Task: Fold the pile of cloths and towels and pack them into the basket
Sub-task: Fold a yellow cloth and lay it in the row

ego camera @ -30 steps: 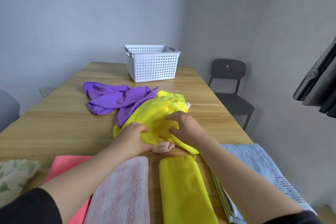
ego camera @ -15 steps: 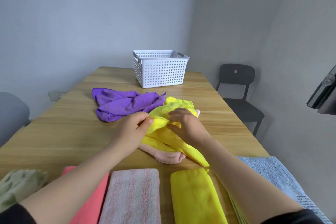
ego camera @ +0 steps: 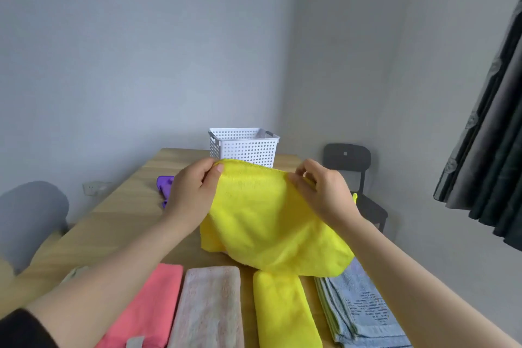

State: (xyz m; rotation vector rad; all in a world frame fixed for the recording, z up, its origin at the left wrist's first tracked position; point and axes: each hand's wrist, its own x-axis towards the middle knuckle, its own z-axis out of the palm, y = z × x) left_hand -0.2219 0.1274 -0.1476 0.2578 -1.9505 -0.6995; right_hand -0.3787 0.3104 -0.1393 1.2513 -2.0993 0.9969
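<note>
Wooden counter [ego camera: 113, 223]: long, light grain, carries everything noted below.

Yellow microfibre cloth [ego camera: 262, 220]: the item in hand, lifted off the counter and held up by its top edge in front of the person. Lower part sags in loose folds, its hem draping onto the folded pieces below.

Folded row along the near edge, left to right: coral-pink folded cloth [ego camera: 152, 302], pale pink striped folded towel [ego camera: 209, 308], yellow folded cloth [ego camera: 282, 308], light blue patterned folded towel [ego camera: 364, 308]. Each just beside its neighbour.

White perforated plastic basket [ego camera: 245, 147]: at the far end of the counter, well apart from the folded row. Contents not visible from here.

Left hand [ego camera: 192, 192]: grip closed, thumb and fingers pinching the cloth's upper left corner.

Right hand [ego camera: 324, 195]: grip closed on the top edge near the upper right corner; the corner itself is hidden behind the fingers.

Purple crumpled cloth [ego camera: 165, 183]: mostly hidden behind the left hand, unfolded.

Risks, as judged: if the right pinch sits inboard of the true corner, the fold would come out skewed. The trailing hem may drag across the yellow folded cloth and the blue towel and disturb them when the cloth is laid down.
</note>
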